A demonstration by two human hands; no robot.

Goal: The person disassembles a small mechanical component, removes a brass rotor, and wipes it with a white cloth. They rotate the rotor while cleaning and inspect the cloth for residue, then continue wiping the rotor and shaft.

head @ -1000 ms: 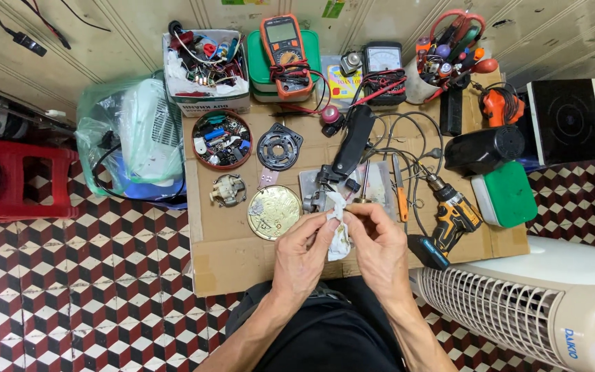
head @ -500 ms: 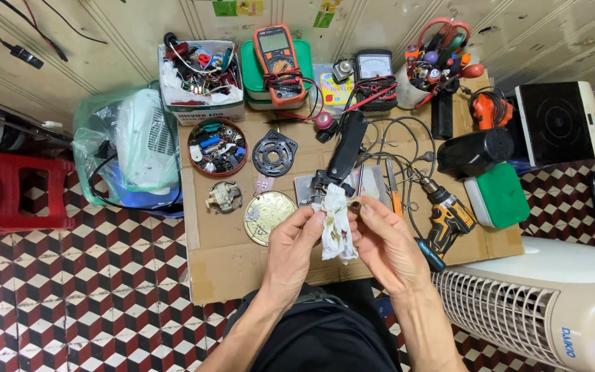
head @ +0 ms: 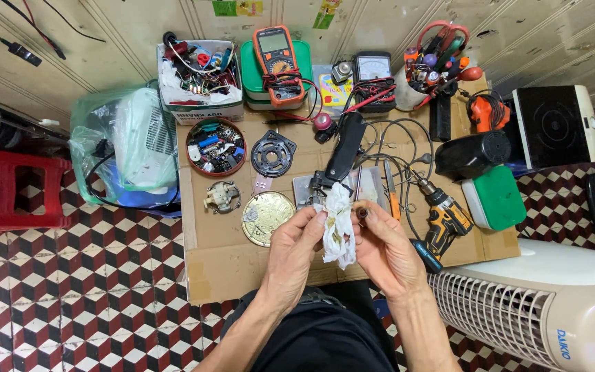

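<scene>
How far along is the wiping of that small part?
Looks done: the black round part and small motor lie taken apart on the cardboard. In hand: the left hand holds a stained white cloth; the right hand pinches a small dark part. Left: wiping seems unfinished; nothing looks reassembled.

Hands I work with: two, left hand [head: 296, 242] and right hand [head: 385, 242]
Rags I hold: one white rag [head: 339, 224]
Meters I count: two, an orange multimeter [head: 281, 63] and a black meter [head: 372, 74]
Drills: one cordless drill [head: 443, 219]
Round tins: one tin of parts [head: 215, 146]
Gold lids: one gold lid [head: 266, 217]
Red stools: one red stool [head: 8, 191]
Cardboard sheets: one cardboard sheet [head: 222, 262]
</scene>
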